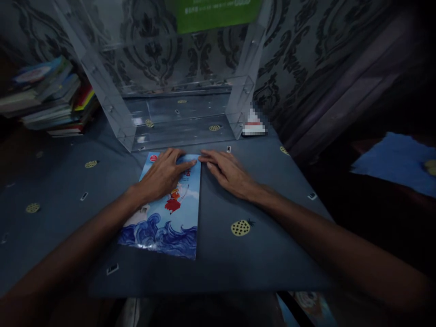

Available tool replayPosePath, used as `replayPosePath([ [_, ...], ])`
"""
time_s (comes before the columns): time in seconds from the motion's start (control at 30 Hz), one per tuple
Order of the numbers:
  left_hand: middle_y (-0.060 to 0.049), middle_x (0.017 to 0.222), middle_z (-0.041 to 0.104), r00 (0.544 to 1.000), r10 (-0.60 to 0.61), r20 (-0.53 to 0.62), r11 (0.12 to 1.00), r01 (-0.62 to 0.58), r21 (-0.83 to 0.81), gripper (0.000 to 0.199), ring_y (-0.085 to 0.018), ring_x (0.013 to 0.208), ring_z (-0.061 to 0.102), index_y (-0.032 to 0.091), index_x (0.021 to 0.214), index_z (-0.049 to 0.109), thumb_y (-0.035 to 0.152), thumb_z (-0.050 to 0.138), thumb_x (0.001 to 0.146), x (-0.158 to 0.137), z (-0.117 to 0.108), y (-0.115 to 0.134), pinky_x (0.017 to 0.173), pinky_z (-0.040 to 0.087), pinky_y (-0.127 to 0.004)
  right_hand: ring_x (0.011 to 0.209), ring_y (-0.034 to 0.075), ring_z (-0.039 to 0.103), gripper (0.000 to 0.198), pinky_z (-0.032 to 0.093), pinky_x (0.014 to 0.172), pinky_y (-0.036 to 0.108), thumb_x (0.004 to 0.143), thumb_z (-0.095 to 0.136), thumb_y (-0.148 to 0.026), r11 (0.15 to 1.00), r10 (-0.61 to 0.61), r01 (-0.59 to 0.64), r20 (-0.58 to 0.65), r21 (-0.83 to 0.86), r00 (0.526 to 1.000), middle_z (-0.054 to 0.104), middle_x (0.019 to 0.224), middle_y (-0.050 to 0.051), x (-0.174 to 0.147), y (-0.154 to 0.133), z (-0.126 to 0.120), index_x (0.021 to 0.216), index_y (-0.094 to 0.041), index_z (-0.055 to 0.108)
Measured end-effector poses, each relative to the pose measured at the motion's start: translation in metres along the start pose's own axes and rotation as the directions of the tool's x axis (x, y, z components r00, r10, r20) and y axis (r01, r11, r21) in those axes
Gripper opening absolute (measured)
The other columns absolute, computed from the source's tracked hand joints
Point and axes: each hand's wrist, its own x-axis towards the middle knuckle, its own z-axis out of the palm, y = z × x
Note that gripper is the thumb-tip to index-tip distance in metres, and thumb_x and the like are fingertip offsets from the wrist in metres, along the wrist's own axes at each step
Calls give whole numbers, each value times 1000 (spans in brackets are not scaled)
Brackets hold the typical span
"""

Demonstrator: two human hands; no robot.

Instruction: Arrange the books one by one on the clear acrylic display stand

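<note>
A picture book [185,215] with a light-blue cover, dark-blue waves and a small red figure lies on the cloth-covered table [218,268]. My left hand [163,175] rests over its upper part with thumb and fingers apart, hiding some of the cover. At the book's upper right corner is my right hand [230,172], its fingers stretched toward the edge and the thumb a little apart. Whether those fingertips touch the book or only the cloth beside it, I cannot tell.
Behind the book stands a clear acrylic rack [122,122] with a green panel [218,16] at its top. Stacked books [51,97] sit at the back left. A blurred-out white object [254,127] stands right of the rack. Blue fabric [397,159] lies beyond the right edge.
</note>
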Motion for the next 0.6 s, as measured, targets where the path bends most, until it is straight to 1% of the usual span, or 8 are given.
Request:
replayPosePath([
  [0.1,-11,135,55,995,73,62,997,-71,-29,47,-27,121,50,27,138,59,10,44,97,-16,-12,13,98,49,-45,124,29,62,40,45,109,54,102,42,-26,1000,4,-4,0,-25,1000,73,128,8,-1,-1,1,140,-22,52],
  [0.17,-11,133,57,989,130,75,990,-125,-61,43,-26,120,52,28,137,59,14,43,100,-30,-21,27,97,50,-45,124,30,62,39,44,108,55,102,42,-28,998,5,-5,11,-55,1000,72,129,9,-2,-2,1,139,-22,53],
  [0.27,-12,131,59,975,201,93,975,-190,-119,34,-28,121,55,27,135,61,28,48,103,-57,-34,48,99,50,-47,123,32,61,41,44,107,56,102,44,-31,995,-2,5,31,-95,1000,71,131,10,-4,-4,1,141,-21,52],
  [0.3,-12,133,59,971,213,107,970,-197,-141,36,-29,124,54,27,136,61,36,53,102,-66,-38,53,103,48,-49,123,32,61,42,44,107,57,102,44,-32,995,-5,9,34,-102,999,71,131,10,-4,-4,1,141,-20,52],
  [0.33,-13,136,59,968,220,124,966,-199,-163,42,-31,128,53,27,138,59,44,59,99,-74,-41,58,107,46,-51,122,32,61,42,45,106,56,102,44,-33,994,-8,12,38,-106,999,71,131,10,-5,-5,1,142,-21,52],
  [0.4,-15,145,55,960,234,152,960,-204,-192,63,-34,135,48,26,144,53,54,68,90,-89,-44,64,114,41,-54,121,32,61,42,45,106,57,103,43,-34,994,-12,17,42,-110,999,71,130,10,-5,-5,2,142,-23,52],
  [0.47,-16,150,52,959,235,159,960,-203,-193,72,-34,140,45,24,150,47,53,71,88,-98,-43,67,117,38,-54,121,32,61,42,44,106,57,103,42,-35,993,-17,24,53,-118,998,71,130,9,-2,-3,3,142,-24,52],
  [0.6,-18,149,53,974,197,108,975,-183,-123,59,-33,142,45,20,149,46,43,62,97,-98,-31,73,117,40,-55,120,33,62,40,46,105,57,102,43,-32,985,-31,42,67,-169,997,70,130,12,10,3,5,138,-21,57],
])
